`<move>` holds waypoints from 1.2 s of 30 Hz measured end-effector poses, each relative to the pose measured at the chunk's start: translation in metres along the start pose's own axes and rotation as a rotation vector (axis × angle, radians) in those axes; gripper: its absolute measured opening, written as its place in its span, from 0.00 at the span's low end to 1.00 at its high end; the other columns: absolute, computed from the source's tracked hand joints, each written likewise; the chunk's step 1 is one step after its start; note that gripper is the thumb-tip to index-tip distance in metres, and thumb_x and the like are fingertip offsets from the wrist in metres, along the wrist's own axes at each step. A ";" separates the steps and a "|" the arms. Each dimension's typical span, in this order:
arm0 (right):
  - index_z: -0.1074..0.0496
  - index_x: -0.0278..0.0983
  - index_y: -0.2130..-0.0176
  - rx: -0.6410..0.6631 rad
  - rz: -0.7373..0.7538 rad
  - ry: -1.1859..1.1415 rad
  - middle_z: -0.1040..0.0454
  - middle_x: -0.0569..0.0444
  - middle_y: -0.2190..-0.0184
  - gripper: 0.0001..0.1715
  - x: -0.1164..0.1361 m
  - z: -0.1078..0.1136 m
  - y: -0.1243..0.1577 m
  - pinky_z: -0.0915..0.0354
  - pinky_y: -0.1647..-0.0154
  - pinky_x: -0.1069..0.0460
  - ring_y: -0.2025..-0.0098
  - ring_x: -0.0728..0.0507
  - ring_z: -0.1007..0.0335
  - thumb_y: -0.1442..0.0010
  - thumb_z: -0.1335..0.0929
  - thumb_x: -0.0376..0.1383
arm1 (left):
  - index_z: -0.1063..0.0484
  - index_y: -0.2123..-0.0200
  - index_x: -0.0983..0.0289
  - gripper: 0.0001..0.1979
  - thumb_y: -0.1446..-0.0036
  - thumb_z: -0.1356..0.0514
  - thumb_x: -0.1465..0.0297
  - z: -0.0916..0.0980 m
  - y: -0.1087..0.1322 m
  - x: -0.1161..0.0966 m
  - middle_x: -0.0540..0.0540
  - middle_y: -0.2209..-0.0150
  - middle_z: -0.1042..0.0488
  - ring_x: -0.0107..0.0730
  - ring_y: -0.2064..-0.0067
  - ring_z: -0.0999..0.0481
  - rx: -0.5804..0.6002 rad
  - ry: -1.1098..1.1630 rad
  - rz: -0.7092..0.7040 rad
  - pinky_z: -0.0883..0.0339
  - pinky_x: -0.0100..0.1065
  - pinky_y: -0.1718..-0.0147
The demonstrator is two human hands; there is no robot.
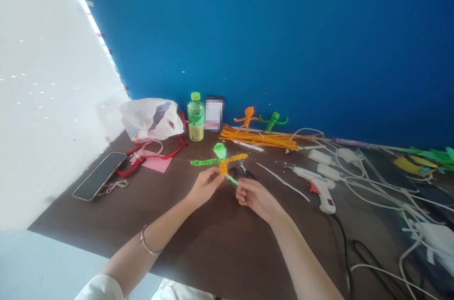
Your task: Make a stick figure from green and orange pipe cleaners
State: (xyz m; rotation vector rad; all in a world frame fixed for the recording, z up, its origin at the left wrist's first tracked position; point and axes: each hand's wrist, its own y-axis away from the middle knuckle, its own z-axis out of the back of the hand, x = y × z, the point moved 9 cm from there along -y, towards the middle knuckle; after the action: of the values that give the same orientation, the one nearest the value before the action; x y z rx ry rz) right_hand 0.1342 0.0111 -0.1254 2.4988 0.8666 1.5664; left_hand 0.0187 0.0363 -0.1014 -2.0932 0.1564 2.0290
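A small pipe-cleaner figure is held up over the dark table, with a green head, one green arm, one orange arm and an orange body. My left hand pinches it at the lower body. The fingers of my right hand are closed on the end of its green leg, which slants down to the right. Just behind the figure lie scissors, partly hidden by it. An orange figure and a green figure stand near the blue wall.
Orange pipe cleaners lie below the two figures. A bottle, a plastic bag and a phone are at the left. On the right are a glue gun and tangled white cables.
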 end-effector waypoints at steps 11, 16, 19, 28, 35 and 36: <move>0.34 0.36 0.70 -0.736 0.730 0.803 0.31 0.52 0.74 0.12 0.055 0.018 0.040 0.38 0.70 0.51 0.72 0.46 0.35 0.45 0.38 0.42 | 0.29 0.67 0.66 0.12 0.56 0.37 0.66 -0.002 -0.001 0.029 0.54 0.68 0.27 0.31 0.63 0.28 -0.058 0.522 0.166 0.38 0.38 0.55; 0.32 0.37 0.67 -0.594 1.089 1.186 0.29 0.50 0.72 0.05 0.052 -0.029 0.053 0.36 0.66 0.50 0.68 0.45 0.33 0.45 0.37 0.34 | 0.29 0.68 0.65 0.11 0.57 0.36 0.69 0.001 0.000 0.031 0.53 0.66 0.27 0.32 0.59 0.28 -0.131 0.590 0.161 0.39 0.38 0.52; 0.31 0.38 0.62 -0.534 1.105 1.172 0.27 0.49 0.66 0.09 0.046 -0.040 0.048 0.35 0.61 0.48 0.63 0.43 0.31 0.46 0.34 0.34 | 0.28 0.70 0.67 0.10 0.57 0.36 0.68 0.001 0.002 0.028 0.54 0.69 0.26 0.33 0.62 0.28 -0.140 0.505 0.134 0.38 0.38 0.54; 0.30 0.38 0.67 -0.495 0.621 0.493 0.27 0.51 0.69 0.11 0.036 0.001 0.025 0.35 0.62 0.48 0.66 0.43 0.31 0.50 0.32 0.41 | 0.27 0.64 0.66 0.16 0.55 0.38 0.62 -0.007 0.005 0.008 0.56 0.67 0.26 0.32 0.66 0.28 0.060 0.220 0.121 0.35 0.37 0.60; 0.30 0.37 0.69 -0.344 0.517 0.432 0.29 0.52 0.69 0.13 0.041 0.008 0.015 0.34 0.66 0.49 0.68 0.46 0.33 0.53 0.30 0.43 | 0.29 0.59 0.67 0.23 0.57 0.39 0.60 -0.019 0.004 0.021 0.62 0.65 0.26 0.38 0.68 0.26 0.265 0.645 0.321 0.36 0.42 0.61; 0.30 0.37 0.69 -0.373 0.526 0.464 0.29 0.52 0.69 0.13 0.043 0.010 0.017 0.34 0.66 0.49 0.67 0.45 0.33 0.54 0.30 0.42 | 0.29 0.59 0.69 0.25 0.55 0.42 0.56 -0.022 0.006 0.024 0.64 0.64 0.26 0.40 0.67 0.26 0.319 0.688 0.389 0.36 0.43 0.61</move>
State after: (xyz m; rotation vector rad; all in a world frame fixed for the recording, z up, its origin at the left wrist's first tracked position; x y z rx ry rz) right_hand 0.1640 0.0208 -0.0894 2.2214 -0.1052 2.2629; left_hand 0.0400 0.0272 -0.1249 -2.5744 0.9875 1.2201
